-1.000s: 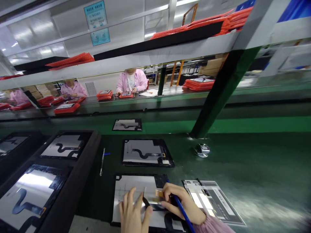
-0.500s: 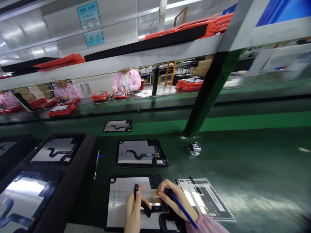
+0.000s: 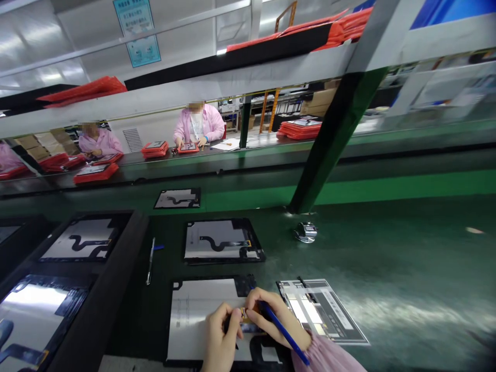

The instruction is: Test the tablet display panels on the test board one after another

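Note:
In the head view a display panel [image 3: 194,330] with a silver back and black border lies before me. Over its right half, my left hand [image 3: 222,336] is closed, thumb and fingers pinching the black flex cable [image 3: 227,324], mostly hidden under them. The fingertips are close to a small gold connector [image 3: 244,313] on the panel. My right hand [image 3: 276,318] is closed around a slim blue pen-like stick [image 3: 284,333], its fingertips pressed together beside that connector. To the right of this hand lies a flat grey-black plate [image 3: 329,310] with printed white areas.
Another panel [image 3: 217,240] lies behind, a further panel [image 3: 178,198] beyond it. A pen [image 3: 151,263] and black trays with panels [image 3: 77,237] are left. A shiny metal tally counter [image 3: 306,232] lies near the slanted post [image 3: 325,150]. Co-workers in pink sit across the bench.
My left hand has moved right and brought the cable end down from upright to the gold connector, beside my right fingertips. My right hand still holds the blue stick.

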A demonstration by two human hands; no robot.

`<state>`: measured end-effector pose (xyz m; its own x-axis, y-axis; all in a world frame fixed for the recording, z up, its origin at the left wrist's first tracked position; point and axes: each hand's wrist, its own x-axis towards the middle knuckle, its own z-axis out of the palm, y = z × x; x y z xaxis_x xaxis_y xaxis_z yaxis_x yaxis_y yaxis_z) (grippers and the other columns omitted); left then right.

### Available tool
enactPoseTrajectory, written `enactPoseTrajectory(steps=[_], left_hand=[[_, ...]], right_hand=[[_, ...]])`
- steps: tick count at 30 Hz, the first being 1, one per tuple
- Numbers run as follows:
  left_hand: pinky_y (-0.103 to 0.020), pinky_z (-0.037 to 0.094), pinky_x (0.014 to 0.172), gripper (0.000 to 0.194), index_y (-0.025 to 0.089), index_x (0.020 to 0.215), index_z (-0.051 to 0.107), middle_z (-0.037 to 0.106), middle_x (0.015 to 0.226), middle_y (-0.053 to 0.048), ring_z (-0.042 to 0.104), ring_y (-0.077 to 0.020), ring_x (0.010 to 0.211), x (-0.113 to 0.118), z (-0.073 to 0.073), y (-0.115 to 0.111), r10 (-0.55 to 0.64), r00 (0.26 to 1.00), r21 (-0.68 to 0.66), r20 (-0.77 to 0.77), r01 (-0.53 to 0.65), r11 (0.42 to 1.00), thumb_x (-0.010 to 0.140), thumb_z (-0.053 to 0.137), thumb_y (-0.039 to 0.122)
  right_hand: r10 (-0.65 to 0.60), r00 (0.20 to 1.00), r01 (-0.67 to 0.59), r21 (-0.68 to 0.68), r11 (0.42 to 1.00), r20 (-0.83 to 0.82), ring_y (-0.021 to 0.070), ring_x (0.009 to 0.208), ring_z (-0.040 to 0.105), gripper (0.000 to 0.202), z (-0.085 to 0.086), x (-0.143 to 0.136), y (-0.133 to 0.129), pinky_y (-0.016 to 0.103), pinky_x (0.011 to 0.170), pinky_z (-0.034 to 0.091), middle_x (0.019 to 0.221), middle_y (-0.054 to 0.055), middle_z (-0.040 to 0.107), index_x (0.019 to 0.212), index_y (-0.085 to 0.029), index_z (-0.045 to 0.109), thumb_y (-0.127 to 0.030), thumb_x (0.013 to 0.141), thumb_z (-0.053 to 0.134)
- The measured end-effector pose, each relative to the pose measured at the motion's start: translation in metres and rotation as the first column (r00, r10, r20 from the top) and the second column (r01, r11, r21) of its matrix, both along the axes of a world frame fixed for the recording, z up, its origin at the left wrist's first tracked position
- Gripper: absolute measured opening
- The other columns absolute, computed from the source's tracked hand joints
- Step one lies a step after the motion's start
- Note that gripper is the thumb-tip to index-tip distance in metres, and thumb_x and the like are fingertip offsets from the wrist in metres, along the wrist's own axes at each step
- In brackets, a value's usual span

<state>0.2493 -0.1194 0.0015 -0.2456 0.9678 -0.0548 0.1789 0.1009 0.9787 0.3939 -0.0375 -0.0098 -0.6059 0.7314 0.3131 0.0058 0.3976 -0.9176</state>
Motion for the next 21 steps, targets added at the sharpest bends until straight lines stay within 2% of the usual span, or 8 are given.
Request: enactPoseTrajectory(steps=[12, 17, 21], left_hand=[[-0.023, 0.037, 0.059, 0.047, 0.021, 0.059, 0.046, 0.05, 0.053, 0.002, 0.051, -0.0135, 0.056, -0.0011, 0.0, -0.003, -0.054, 0.996, -0.035, -0.072, 0.052, 0.998, 0.091, 0.045, 0.056], [-0.024, 0.036, 0.06, 0.044, 0.021, 0.057, 0.049, 0.054, 0.052, 0.001, 0.052, -0.015, 0.058, -0.0027, 0.0049, -0.0026, -0.1, 0.98, -0.053, -0.17, 0.093, 0.994, 0.09, 0.049, 0.05], [-0.026, 0.036, 0.061, 0.042, 0.022, 0.055, 0.049, 0.057, 0.052, 0.001, 0.053, -0.016, 0.059, -0.0035, 0.0032, -0.0029, -0.104, 0.968, -0.057, -0.229, 0.093, 0.994, 0.088, 0.054, 0.047]], right_hand=[[-0.013, 0.999, 0.012, 0.057, 0.998, 0.029, 0.0103, 0.049, 0.049, 0.028, 0.0076, 0.0015, -0.002, 0.022, 0.048, 0.04, 0.058, -0.001, 0.057, 0.073, -0.02, 0.052, -0.043, 0.09, 0.051], [-0.014, 0.999, 0.009, 0.101, 0.995, 0.047, 0.0103, 0.049, 0.048, 0.026, 0.0075, 0.0016, -0.0023, 0.022, 0.049, 0.04, 0.057, -0.001, 0.055, 0.071, -0.02, 0.053, -0.038, 0.09, 0.051], [-0.023, 0.998, 0.014, 0.144, 0.989, 0.055, 0.0107, 0.05, 0.049, 0.022, 0.0084, 0.0029, -0.0029, 0.022, 0.051, 0.041, 0.058, -0.001, 0.055, 0.071, -0.02, 0.053, -0.033, 0.088, 0.053]])
